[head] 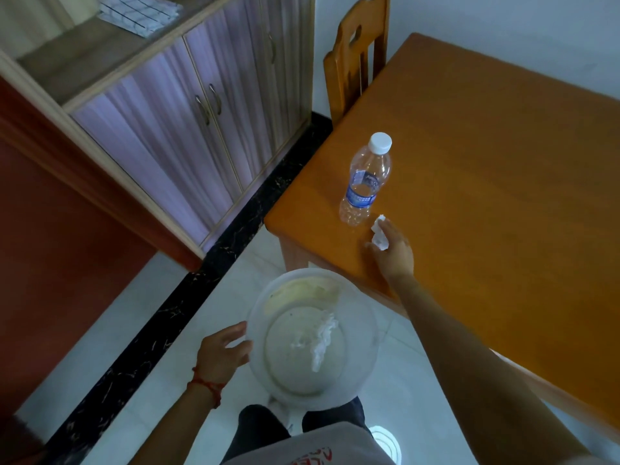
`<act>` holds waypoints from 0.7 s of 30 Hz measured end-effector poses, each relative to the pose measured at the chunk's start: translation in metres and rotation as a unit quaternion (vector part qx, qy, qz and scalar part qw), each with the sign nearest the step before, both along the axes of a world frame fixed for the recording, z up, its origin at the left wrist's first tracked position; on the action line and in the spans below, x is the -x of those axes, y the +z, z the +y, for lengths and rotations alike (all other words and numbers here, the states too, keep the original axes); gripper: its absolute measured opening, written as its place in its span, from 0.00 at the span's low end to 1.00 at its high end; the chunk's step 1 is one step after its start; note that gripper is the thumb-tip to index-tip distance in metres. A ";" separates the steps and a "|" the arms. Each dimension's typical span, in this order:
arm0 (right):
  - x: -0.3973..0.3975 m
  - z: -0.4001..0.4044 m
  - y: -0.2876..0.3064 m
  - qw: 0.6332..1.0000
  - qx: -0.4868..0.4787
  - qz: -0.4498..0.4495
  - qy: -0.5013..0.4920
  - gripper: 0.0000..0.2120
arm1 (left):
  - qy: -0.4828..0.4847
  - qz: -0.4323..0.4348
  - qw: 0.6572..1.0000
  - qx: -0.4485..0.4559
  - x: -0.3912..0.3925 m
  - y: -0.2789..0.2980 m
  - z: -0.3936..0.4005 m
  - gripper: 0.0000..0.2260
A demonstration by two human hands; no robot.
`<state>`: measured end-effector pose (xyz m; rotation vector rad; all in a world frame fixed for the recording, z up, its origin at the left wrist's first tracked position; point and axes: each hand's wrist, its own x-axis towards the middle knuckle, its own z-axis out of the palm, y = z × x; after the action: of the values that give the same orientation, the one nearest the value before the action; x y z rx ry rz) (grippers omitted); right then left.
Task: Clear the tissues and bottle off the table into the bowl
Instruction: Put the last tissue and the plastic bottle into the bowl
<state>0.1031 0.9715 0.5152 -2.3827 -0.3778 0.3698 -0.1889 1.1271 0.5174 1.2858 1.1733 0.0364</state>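
Table: one bottle, one tissue.

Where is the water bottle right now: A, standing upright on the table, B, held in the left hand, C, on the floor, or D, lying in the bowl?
A: the bottle stands upright on the table near its corner, just beyond the right hand, which is on a tissue.

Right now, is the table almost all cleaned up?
Nearly. One crumpled tissue already lies in the bowl, which the left hand holds by the rim below the table's edge. The right hand is closed on another tissue on the table. The bottle stands upright beside it, untouched, so that comes last.
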 end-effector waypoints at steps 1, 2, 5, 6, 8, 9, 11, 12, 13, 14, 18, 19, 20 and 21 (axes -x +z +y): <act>-0.002 0.002 -0.001 1.000 0.015 -0.008 0.015 0.26 | 0.004 -0.004 1.000 0.001 0.002 -0.001 0.000 0.19; -0.003 0.002 -0.003 0.999 0.026 -0.020 0.027 0.25 | 0.007 -0.007 1.000 0.001 0.003 -0.001 0.000 0.19; -0.002 0.001 -0.007 0.998 0.030 -0.049 0.030 0.19 | 0.008 -0.008 1.000 -0.001 0.007 -0.002 0.000 0.20; -0.001 -0.001 -0.009 0.998 0.022 -0.055 0.028 0.18 | 0.007 -0.008 1.000 0.000 0.008 -0.002 0.000 0.20; 0.000 -0.004 -0.012 0.999 -0.001 -0.046 0.017 0.15 | 0.006 -0.007 1.000 -0.001 0.008 -0.002 -0.001 0.20; 0.001 -0.006 -0.012 0.999 -0.015 -0.038 0.006 0.13 | 0.006 -0.008 1.000 -0.002 0.009 -0.003 -0.001 0.20; 0.005 -0.008 -0.010 0.999 -0.047 -0.014 -0.017 0.09 | 0.006 -0.010 1.000 -0.002 0.008 -0.003 -0.001 0.20; 0.008 -0.008 -0.007 0.998 -0.061 0.002 -0.031 0.09 | 0.007 -0.012 1.000 -0.002 0.008 -0.003 -0.002 0.21; 0.013 -0.007 -0.003 0.996 -0.073 0.023 -0.050 0.11 | 0.009 -0.013 1.000 0.000 0.008 -0.004 -0.002 0.21; 0.019 -0.006 0.002 0.992 -0.089 0.048 -0.070 0.13 | 0.011 -0.016 1.000 0.000 0.008 -0.004 -0.003 0.20; 0.056 -0.002 0.016 0.976 -0.173 0.104 -0.075 0.15 | 0.022 -0.019 1.000 0.002 0.009 -0.005 -0.005 0.20; 0.068 -0.001 0.019 0.974 -0.189 0.112 -0.057 0.14 | 0.026 -0.018 0.999 0.003 0.009 -0.005 -0.006 0.20; 0.079 0.000 0.021 0.970 -0.203 0.125 -0.035 0.12 | 0.030 -0.019 0.999 0.004 0.008 -0.005 -0.006 0.21; 0.091 0.002 0.022 0.968 -0.208 0.140 -0.012 0.11 | 0.034 -0.019 0.999 0.005 0.007 -0.004 -0.006 0.21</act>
<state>0.0120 0.9730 0.5371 -1.8927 -0.2636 0.5505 -0.1960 1.1209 0.5134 1.2313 1.1829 0.1051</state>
